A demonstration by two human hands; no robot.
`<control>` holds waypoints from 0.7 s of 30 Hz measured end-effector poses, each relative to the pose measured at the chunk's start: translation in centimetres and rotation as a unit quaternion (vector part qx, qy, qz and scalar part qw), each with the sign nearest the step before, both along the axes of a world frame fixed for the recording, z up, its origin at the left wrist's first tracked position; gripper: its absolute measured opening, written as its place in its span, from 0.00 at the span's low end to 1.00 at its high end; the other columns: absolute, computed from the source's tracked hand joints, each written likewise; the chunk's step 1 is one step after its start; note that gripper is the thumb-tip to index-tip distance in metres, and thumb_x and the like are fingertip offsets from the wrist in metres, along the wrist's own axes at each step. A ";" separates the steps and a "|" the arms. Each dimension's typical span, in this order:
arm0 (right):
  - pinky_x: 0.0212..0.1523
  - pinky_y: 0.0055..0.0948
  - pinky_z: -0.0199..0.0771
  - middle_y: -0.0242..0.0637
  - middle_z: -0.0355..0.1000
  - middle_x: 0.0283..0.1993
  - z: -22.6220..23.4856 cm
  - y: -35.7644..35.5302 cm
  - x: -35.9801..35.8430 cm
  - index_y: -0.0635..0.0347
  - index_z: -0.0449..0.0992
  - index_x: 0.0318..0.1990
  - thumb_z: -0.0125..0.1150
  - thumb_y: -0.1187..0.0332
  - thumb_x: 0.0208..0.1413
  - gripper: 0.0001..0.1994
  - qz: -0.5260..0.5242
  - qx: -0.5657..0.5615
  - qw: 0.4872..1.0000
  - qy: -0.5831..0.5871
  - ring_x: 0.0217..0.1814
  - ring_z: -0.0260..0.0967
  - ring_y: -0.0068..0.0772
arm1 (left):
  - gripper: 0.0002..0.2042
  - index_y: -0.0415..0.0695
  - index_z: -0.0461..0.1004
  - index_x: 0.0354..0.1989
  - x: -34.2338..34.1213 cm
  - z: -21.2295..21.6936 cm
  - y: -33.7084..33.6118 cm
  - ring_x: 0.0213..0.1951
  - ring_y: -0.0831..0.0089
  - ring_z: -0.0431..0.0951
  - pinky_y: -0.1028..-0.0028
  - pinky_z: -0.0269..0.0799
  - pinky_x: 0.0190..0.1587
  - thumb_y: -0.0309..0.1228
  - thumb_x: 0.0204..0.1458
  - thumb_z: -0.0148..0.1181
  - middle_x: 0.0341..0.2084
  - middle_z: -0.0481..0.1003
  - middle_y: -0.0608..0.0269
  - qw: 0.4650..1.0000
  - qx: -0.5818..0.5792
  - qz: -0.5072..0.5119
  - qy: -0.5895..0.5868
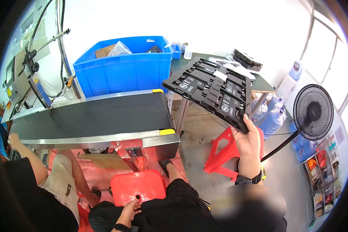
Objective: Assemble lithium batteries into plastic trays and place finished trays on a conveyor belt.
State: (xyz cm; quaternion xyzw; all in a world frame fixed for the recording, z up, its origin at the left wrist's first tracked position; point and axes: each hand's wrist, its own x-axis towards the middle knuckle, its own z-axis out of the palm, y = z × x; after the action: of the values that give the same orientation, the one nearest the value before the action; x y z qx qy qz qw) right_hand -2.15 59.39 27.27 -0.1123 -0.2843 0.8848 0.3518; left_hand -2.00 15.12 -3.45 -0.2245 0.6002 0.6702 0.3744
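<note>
Conveyor: one conveyor [96, 118], black belt in a metal frame, well to the left of the right hand.
Tabletop: one green tabletop [262, 84], beyond the right hand.
Co-worker: one person [34, 193], left of the left hand, in dark top and pale shorts.
Bin: one large blue bin [121, 73], beyond the conveyor, far left of the right hand.
Fan: one black fan [313, 112], to the right of the right hand.
Stools: two red stools [145, 181] seen clearly, one just beyond the left hand, one below the right hand.
Tray: one flat black tray [208, 92], tilted, reaching beyond and left of the right hand; ribbed and slotted, with dark rectangular labels [229, 106], at least three, printed in white, and one white piece [220, 75].
Tray stack: one dark stack [246, 61], on the tabletop beyond the right hand.
Right hand: right hand [247, 141] clamped on the tray's near corner, thumb uppermost.
Left hand: left hand [130, 210] low over the lap, fingers loosely bent and slightly apart.
</note>
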 end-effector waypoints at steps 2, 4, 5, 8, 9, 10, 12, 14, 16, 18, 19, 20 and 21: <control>0.54 0.45 0.69 0.42 0.69 0.50 0.0 -0.6 -0.1 0.63 0.65 0.49 0.52 0.75 0.57 0.12 0.002 -0.004 1.000 0.007 0.52 0.68 0.40 | 0.15 0.41 0.69 0.44 0.8 -2.0 -1.1 0.36 0.64 0.76 0.65 0.73 0.39 0.39 0.57 0.48 0.39 0.76 0.50 0.999 0.004 0.038 0.031; 0.55 0.46 0.69 0.43 0.69 0.50 0.2 -0.7 -0.2 0.65 0.65 0.49 0.51 0.75 0.58 0.12 -0.006 -0.013 1.000 0.016 0.53 0.68 0.42 | 0.14 0.39 0.68 0.44 0.5 -2.2 -1.8 0.36 0.59 0.78 0.65 0.75 0.39 0.36 0.59 0.44 0.40 0.75 0.46 0.997 0.037 0.062 0.019; 0.55 0.46 0.69 0.43 0.69 0.50 0.2 -0.6 -0.5 0.65 0.65 0.49 0.51 0.75 0.58 0.12 -0.004 -0.010 1.000 0.015 0.53 0.68 0.42 | 0.13 0.39 0.68 0.43 0.3 -2.2 -2.1 0.39 0.58 0.77 0.63 0.74 0.42 0.36 0.58 0.45 0.40 0.75 0.46 0.996 0.068 0.063 -0.007; 0.57 0.46 0.67 0.46 0.70 0.50 0.7 -0.3 -1.8 0.67 0.68 0.47 0.51 0.74 0.58 0.11 -0.010 -0.036 0.999 0.030 0.54 0.67 0.45 | 0.14 0.38 0.66 0.43 -0.3 -2.1 -2.3 0.43 0.54 0.76 0.58 0.72 0.48 0.36 0.58 0.45 0.41 0.74 0.44 0.992 0.104 0.058 -0.036; 0.58 0.47 0.67 0.46 0.69 0.51 1.2 -0.5 -2.7 0.67 0.67 0.47 0.51 0.74 0.58 0.11 0.002 -0.024 0.999 0.043 0.55 0.67 0.45 | 0.14 0.37 0.66 0.43 -0.4 -2.0 -2.3 0.44 0.53 0.76 0.58 0.72 0.48 0.36 0.58 0.45 0.41 0.74 0.43 0.993 0.098 0.057 -0.042; 0.59 0.48 0.66 0.46 0.69 0.51 1.5 -0.8 -4.0 0.68 0.67 0.48 0.51 0.74 0.59 0.11 0.017 -0.014 0.998 0.054 0.55 0.66 0.46 | 0.14 0.37 0.66 0.43 -0.5 -2.0 -2.3 0.44 0.53 0.76 0.57 0.73 0.48 0.36 0.58 0.45 0.42 0.74 0.42 0.993 0.089 0.057 -0.050; 0.61 0.49 0.64 0.48 0.66 0.54 2.2 -0.9 -7.2 0.69 0.66 0.50 0.48 0.75 0.59 0.12 0.041 -0.008 0.997 0.072 0.58 0.63 0.48 | 0.14 0.36 0.66 0.42 -0.6 -1.5 -2.1 0.44 0.52 0.76 0.58 0.73 0.48 0.36 0.58 0.45 0.42 0.74 0.42 0.994 0.079 0.053 -0.048; 0.60 0.50 0.65 0.49 0.64 0.55 3.1 -1.0 -11.2 0.69 0.64 0.52 0.47 0.76 0.60 0.13 0.053 0.002 0.995 0.080 0.59 0.62 0.49 | 0.15 0.36 0.66 0.42 -0.9 -1.6 -1.9 0.44 0.52 0.76 0.58 0.73 0.47 0.36 0.57 0.44 0.41 0.74 0.42 0.996 0.068 0.045 -0.046; 0.60 0.52 0.65 0.50 0.62 0.56 4.4 -2.2 -15.5 0.69 0.62 0.53 0.46 0.76 0.60 0.14 0.080 0.028 0.993 0.082 0.59 0.62 0.50 | 0.14 0.33 0.66 0.40 -0.7 -2.5 -2.5 0.40 0.48 0.78 0.57 0.76 0.42 0.34 0.58 0.43 0.38 0.75 0.37 0.994 0.067 0.071 -0.053; 0.59 0.54 0.66 0.52 0.62 0.56 5.3 -2.3 -20.0 0.70 0.62 0.52 0.45 0.75 0.61 0.13 0.103 0.029 0.991 0.080 0.58 0.62 0.52 | 0.15 0.32 0.66 0.41 -0.8 -3.0 -2.7 0.40 0.48 0.78 0.56 0.76 0.42 0.34 0.57 0.44 0.38 0.75 0.36 0.993 0.074 0.071 -0.058; 0.58 0.55 0.67 0.54 0.62 0.54 5.5 -2.3 -22.4 0.71 0.61 0.52 0.45 0.74 0.61 0.14 0.137 -0.002 0.987 0.086 0.57 0.62 0.54 | 0.15 0.32 0.66 0.41 -0.6 -3.1 -2.9 0.40 0.47 0.78 0.56 0.76 0.41 0.34 0.57 0.44 0.37 0.75 0.36 0.992 0.079 0.075 -0.064; 0.58 0.55 0.67 0.55 0.62 0.53 5.2 -2.1 -24.9 0.72 0.60 0.52 0.45 0.73 0.61 0.14 0.169 -0.033 0.981 0.091 0.57 0.62 0.56 | 0.15 0.32 0.66 0.41 -0.6 -3.2 -3.1 0.40 0.47 0.78 0.56 0.76 0.41 0.34 0.57 0.44 0.37 0.75 0.36 0.992 0.078 0.077 -0.064; 0.56 0.55 0.69 0.58 0.62 0.52 4.7 -2.3 -27.6 0.73 0.59 0.51 0.46 0.72 0.61 0.15 0.155 -0.019 0.985 0.078 0.55 0.63 0.59 | 0.14 0.32 0.66 0.42 -0.5 -3.3 -3.4 0.43 0.49 0.77 0.58 0.75 0.45 0.34 0.58 0.44 0.41 0.74 0.38 0.991 0.080 0.066 -0.084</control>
State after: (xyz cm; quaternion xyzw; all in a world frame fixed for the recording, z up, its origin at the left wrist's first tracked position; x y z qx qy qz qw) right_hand -29.73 57.08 32.01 -0.0039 -0.2532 0.9397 0.2296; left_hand -2.45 11.70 -6.79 -0.2879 0.4949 0.7182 0.3954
